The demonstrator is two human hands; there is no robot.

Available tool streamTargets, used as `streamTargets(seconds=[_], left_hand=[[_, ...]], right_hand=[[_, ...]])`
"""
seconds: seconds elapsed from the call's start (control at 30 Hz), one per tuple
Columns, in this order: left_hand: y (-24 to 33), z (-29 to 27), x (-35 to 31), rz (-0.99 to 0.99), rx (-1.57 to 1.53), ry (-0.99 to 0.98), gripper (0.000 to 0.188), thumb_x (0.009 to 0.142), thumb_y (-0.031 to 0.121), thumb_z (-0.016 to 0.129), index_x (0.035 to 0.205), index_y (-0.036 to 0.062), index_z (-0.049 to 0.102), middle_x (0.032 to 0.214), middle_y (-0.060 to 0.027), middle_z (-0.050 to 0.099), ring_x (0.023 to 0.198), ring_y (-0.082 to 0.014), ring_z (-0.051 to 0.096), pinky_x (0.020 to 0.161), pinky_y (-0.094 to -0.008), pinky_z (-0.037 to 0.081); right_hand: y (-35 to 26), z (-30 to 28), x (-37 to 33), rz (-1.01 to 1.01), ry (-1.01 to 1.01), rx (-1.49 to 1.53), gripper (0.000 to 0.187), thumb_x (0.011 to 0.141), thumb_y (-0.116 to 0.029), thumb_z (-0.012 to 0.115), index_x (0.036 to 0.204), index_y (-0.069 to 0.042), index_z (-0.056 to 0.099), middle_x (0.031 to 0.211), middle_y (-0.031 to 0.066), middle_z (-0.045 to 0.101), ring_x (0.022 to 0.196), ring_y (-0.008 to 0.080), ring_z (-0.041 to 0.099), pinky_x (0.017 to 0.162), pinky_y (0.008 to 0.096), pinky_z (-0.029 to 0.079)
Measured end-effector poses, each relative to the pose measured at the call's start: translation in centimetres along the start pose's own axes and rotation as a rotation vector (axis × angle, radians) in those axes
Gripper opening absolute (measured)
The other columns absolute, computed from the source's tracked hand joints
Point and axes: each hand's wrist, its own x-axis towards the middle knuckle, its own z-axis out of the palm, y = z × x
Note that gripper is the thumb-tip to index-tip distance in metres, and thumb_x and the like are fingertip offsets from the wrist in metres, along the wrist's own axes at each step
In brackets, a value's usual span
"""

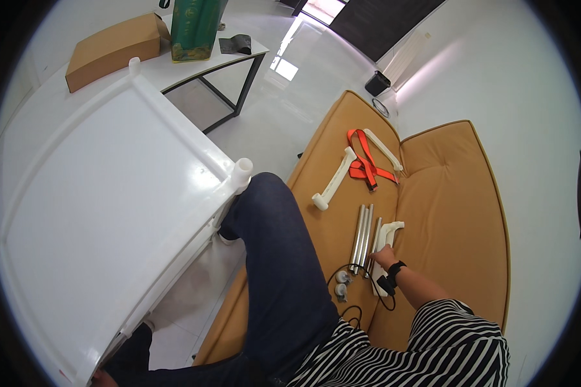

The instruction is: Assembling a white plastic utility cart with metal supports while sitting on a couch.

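Observation:
On the tan sofa, my right hand [385,257] has its fingers closed at a short shiny metal tube [377,233], apart from several similar metal tubes [361,238] lying side by side. A white curved plastic bracket [388,231] lies partly under that hand. At the lower left edge, my left hand [103,379] is by the near corner of a large white plastic shelf frame [110,193]; its fingers are mostly hidden. The frame stands tilted beside my leg, with a round open socket [242,168] at one corner.
Farther up the sofa [439,168] are an orange strap [365,161] and a white plastic crossbar [334,180]. Grey casters [341,284] and a black cable [342,266] lie near my hip. A white table [252,50] at the back holds a cardboard box [116,48] and a green bag [195,32].

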Motion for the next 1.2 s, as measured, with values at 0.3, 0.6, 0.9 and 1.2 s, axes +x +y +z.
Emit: streamTargets(seconds=[0.3, 0.6, 0.9, 1.2], left_hand=[[-4.5, -13.2, 7.6, 0.298, 0.213, -0.169, 0.049, 0.092, 0.020, 0.044, 0.140, 0.0101, 0.038, 0.066, -0.0007, 0.043, 0.054, -0.0119, 0.036, 0.053, -0.0256, 0.036], [-4.5, -9.4, 2.8, 0.388, 0.588, -0.180, 0.057, 0.092, 0.018, 0.048, 0.145, 0.0073, 0.026, 0.113, -0.0099, 0.044, 0.090, -0.0197, 0.043, 0.076, -0.0314, 0.037], [-5.1, -5.7, 0.5, 0.369, 0.365, -0.241, 0.056, 0.097, 0.035, 0.037, 0.146, 0.0134, 0.023, 0.139, -0.0093, 0.040, 0.119, -0.0243, 0.048, 0.094, -0.0403, 0.048], [-6.9, -3.2, -0.6, 0.311, 0.056, -0.388, 0.058, 0.093, 0.018, 0.048, 0.145, 0.0070, 0.025, 0.117, -0.0109, 0.053, 0.086, -0.0136, 0.052, 0.067, -0.0273, 0.042]], right_hand=[[3.1, -0.4, 2.0, 0.008, -0.094, 0.159, 0.066, 0.065, -0.023, 0.082, 0.109, 0.012, 0.048, 0.103, 0.0264, 0.061, 0.092, 0.0354, 0.064, 0.076, 0.0389, 0.054], [-3.0, -6.9, 4.8, -0.640, 0.703, 0.122, 0.050, 0.085, -0.015, 0.055, 0.128, -0.002, 0.035, 0.091, 0.0253, 0.060, 0.083, 0.0382, 0.063, 0.072, 0.0443, 0.052], [-32.7, -24.8, -10.1, -0.825, -0.179, 0.997, 0.054, 0.091, -0.019, 0.055, 0.135, -0.006, 0.027, 0.098, 0.0095, 0.055, 0.063, 0.0151, 0.055, 0.047, 0.0268, 0.049], [-48.6, -24.4, -27.5, -1.164, -0.658, 0.845, 0.058, 0.085, -0.007, 0.057, 0.137, -0.003, 0.031, 0.115, 0.0134, 0.056, 0.080, 0.0189, 0.061, 0.052, 0.0268, 0.051]])
